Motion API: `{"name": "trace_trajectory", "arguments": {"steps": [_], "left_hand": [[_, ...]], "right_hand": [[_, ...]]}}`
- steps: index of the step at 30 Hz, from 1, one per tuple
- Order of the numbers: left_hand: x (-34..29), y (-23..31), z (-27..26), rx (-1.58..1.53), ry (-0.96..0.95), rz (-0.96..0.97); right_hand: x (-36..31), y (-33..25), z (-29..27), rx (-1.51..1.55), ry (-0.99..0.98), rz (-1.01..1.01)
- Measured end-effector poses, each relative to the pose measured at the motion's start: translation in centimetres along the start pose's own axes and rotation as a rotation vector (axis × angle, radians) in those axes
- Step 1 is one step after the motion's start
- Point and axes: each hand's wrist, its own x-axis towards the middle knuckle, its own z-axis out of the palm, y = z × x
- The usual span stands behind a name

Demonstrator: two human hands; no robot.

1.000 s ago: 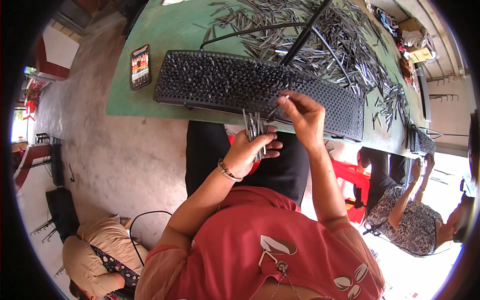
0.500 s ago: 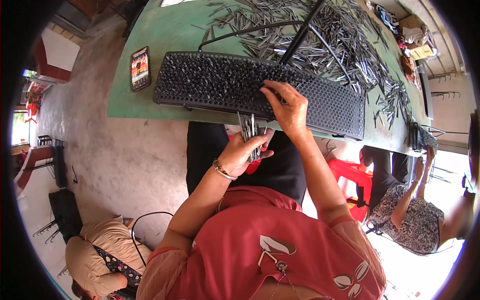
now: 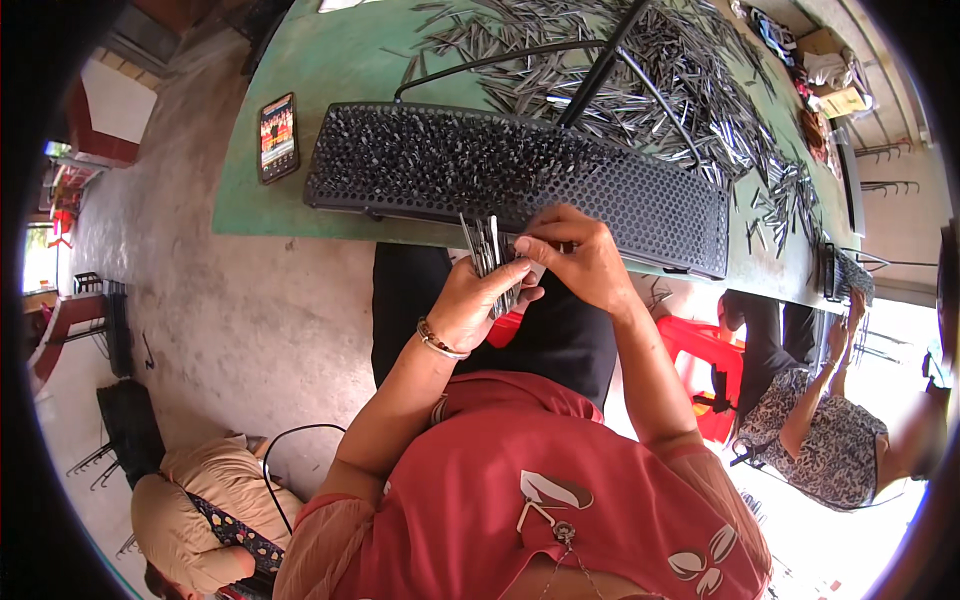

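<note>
the left hand (image 3: 472,304), at the centre of the frame, is closed around a bundle of thin metal pieces (image 3: 487,248); the thumb presses across the bundle and the upper ends project above the grip. the right hand (image 3: 585,262), just right of centre, has its thumb and fingers drawn together beside the bundle; whether a piece is held between the fingertips cannot be told.

the black perforated rack (image 3: 655,215) extends across the upper middle of the frame, above both hands. its left and middle holes are filled with upright pieces; the holes at the right end are unfilled. the rack is located at the near edge of the green table (image 3: 345,65). a loose pile of metal pieces (image 3: 735,135) covers the table at upper right. a phone (image 3: 278,138) lies left of the rack. a co-worker (image 3: 815,440) is positioned at the right.
</note>
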Motion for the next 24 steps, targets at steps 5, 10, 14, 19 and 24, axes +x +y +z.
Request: {"name": "trace_trajectory", "arguments": {"steps": [5, 10, 14, 19, 24], "left_hand": [[0.4, -0.3, 1.0, -0.02, 0.005, -0.007], [0.3, -0.2, 0.8, -0.023, 0.082, -0.096], [0.7, -0.7, 0.7, -0.024, 0.076, -0.093], [0.6, -1.0, 0.0, 0.002, 0.07, -0.061], [0.5, -0.9, 0.1, -0.039, 0.076, -0.043]], "right_hand": [[-0.5, 0.3, -0.6, 0.394, 0.053, 0.243], [0.9, -0.5, -0.7, 0.449, 0.238, 0.358], [2.7, 0.6, 0.1, 0.115, 0.496, 0.04], [3.7, 1.7, 0.8, -0.119, 0.524, -0.172], [3.9, 2.1, 0.8, -0.204, 0.569, -0.283]]}}
